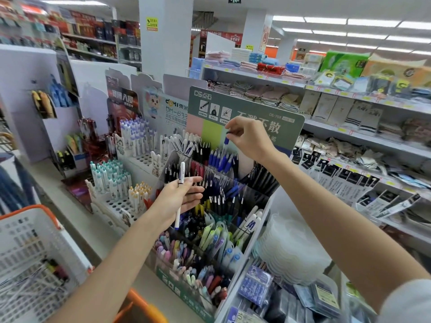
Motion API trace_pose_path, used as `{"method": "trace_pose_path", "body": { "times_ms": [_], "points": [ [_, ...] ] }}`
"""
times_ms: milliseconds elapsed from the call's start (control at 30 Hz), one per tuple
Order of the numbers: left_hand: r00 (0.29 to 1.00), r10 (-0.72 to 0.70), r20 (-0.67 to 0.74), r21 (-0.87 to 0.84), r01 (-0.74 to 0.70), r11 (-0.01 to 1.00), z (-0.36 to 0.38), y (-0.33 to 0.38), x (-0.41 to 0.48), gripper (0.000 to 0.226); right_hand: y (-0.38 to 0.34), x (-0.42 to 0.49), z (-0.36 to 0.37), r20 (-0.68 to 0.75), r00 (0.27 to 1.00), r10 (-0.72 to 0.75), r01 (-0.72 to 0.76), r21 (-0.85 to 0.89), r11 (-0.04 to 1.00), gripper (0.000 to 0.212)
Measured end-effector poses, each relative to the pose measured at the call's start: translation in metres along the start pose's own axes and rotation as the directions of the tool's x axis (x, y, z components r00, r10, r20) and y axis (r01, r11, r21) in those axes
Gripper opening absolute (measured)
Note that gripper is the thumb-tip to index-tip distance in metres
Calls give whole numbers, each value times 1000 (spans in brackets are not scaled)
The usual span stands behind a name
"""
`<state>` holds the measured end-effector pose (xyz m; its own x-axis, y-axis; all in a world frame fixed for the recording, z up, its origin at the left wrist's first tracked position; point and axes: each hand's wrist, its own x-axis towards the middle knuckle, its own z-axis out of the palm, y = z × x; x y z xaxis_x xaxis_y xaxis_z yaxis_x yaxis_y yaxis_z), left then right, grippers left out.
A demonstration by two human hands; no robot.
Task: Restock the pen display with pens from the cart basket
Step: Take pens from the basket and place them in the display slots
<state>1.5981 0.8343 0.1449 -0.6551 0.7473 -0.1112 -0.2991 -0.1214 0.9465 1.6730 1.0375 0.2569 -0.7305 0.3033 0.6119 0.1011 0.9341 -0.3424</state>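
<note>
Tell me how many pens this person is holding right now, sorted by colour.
White: 1, the white pen held in the left hand.
Blue: 1, the blue pen pinched by the right hand above the blue pens in the display.
Total: 2.

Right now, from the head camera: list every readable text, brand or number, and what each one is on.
"DS点石", "DS-758": green header card.
"不…不散", large, partly behind the right hand: same card.
"DOMI 東米", "DM-63", cut off: cartoon mouse card.
"DANCE": pale box on the right shelf.
Too blurred to read: yellow pillar sign, shelf price tags, red card.
</note>
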Motion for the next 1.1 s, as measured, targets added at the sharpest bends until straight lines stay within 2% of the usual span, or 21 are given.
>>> {"method": "trace_pose_path", "body": {
  "times_ms": [100,233,400,567,800,900,967,1100],
  "points": [
    [1000,0,-1,1,0,1000,-2,-1,0,28,5,-2,2,104,993,-50,56,-60,997,18],
    [1000,1,13,2,-1,1000,-1,-5,1,28,14,-3,-3,185,983,-10,33,-121,992,16],
    [1000,-1,26,7,1,1000,7,-5,4,28,12,5,-5,220,975,36,-7,-129,992,13],
    [997,-30,68,16,29,999,18,-4,6,28,-3,16,10,284,959,14,38,-177,984,11],
    [994,-38,103,1,38,999,14,-2,7,29,2,17,5,383,917,109,-9,-253,967,13],
    [992,-29,125,-8,30,1000,11,-4,9,29,7,12,3,377,912,163,-105,-168,980,14],
    [992,-24,125,6,24,1000,8,-4,9,28,11,11,3,323,925,202,-179,-100,979,12],
    [995,-12,100,22,10,1000,2,-6,10,28,10,13,12,271,939,212,-197,-83,977,8]
  ]
}}
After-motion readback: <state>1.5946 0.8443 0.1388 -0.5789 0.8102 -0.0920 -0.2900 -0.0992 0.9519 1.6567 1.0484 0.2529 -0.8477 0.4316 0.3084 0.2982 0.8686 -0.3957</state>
